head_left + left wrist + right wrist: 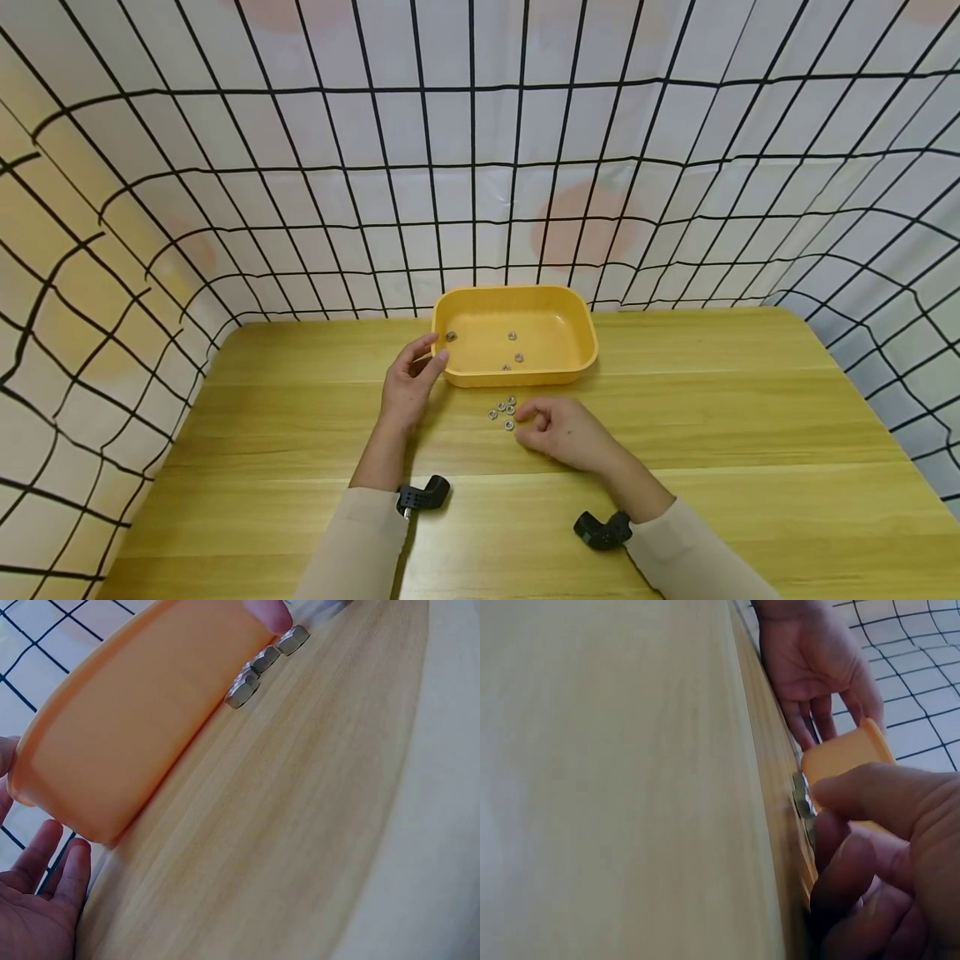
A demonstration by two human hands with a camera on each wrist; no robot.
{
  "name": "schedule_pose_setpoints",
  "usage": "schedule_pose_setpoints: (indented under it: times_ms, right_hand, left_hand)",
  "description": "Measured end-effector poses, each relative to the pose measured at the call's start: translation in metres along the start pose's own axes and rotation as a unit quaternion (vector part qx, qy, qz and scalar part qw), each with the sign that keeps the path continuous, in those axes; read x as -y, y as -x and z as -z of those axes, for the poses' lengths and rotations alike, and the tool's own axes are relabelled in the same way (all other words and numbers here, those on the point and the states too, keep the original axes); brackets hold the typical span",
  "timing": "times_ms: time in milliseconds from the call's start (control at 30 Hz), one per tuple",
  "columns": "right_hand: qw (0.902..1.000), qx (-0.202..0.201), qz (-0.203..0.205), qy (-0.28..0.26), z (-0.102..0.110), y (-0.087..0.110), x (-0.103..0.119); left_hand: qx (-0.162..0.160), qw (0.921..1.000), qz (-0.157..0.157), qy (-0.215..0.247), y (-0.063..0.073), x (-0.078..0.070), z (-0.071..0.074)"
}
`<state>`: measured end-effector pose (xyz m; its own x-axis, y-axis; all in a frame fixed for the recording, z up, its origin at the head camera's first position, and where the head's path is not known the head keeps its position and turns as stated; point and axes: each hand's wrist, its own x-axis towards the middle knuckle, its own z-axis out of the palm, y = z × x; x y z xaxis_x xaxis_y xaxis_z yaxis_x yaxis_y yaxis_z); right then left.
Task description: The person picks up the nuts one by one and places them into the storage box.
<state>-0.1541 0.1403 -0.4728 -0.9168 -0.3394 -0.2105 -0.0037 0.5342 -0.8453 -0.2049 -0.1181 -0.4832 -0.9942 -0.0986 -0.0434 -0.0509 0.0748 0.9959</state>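
A yellow plastic tray (517,379) stands at the table's back edge with several metal hex nuts (512,336) on its floor. My left hand (407,390) holds the tray's left end, thumb and forefinger at the rim; its other fingers (75,877) sit beside the tray wall in the left wrist view. In front of the tray lies a small group of loose hex nuts (502,407). Just right of them is my right hand (566,432), thumb and forefinger bent toward the nuts and slightly apart. No nut shows between them. The right wrist view partly hides the nuts (802,799) behind the fingers.
The wooden table (712,433) extends to both sides and toward me. A black wire grid (472,192) rises behind the tray and along both sides, with pale patterned cloth behind it. Each wrist wears a black camera mount (423,495).
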Motion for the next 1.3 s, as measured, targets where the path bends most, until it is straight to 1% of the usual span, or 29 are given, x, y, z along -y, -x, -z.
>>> schedule_pose_setpoints:
  times_ms: [233, 333, 533, 867, 1100, 1200, 1300]
  right_hand:
    - [0.9968, -0.019, 0.008, 0.078, -0.007, -0.004, 0.003]
    - [0.9949, -0.023, 0.013, 0.098, -0.010, -0.005, 0.005]
    - [0.9902, -0.035, 0.036, 0.130, -0.012, -0.007, 0.008]
    - [0.9869, -0.043, 0.047, 0.148, -0.016, -0.009, 0.009]
    - [0.9841, -0.044, 0.075, 0.155, -0.017, -0.011, 0.008]
    - [0.9847, -0.043, 0.077, 0.151, -0.017, -0.010, 0.009]
    - [0.9872, -0.039, 0.073, 0.136, -0.017, -0.009, 0.010]
  left_hand:
    - [-0.001, 1.0000, -0.002, 0.000, -0.001, 0.002, 0.000]
    - [-0.001, 1.0000, -0.002, -0.001, -0.001, 0.002, 0.000]
    - [0.000, 1.0000, 0.000, -0.004, -0.001, 0.002, 0.000]
    - [-0.001, 1.0000, -0.001, 0.000, -0.001, 0.002, -0.001]
    - [-0.006, 1.0000, 0.003, -0.002, -0.001, 0.001, 0.000]
    - [-0.007, 1.0000, 0.004, -0.001, -0.001, 0.001, 0.000]
    - [-0.007, 1.0000, 0.002, -0.002, -0.001, 0.000, -0.001]
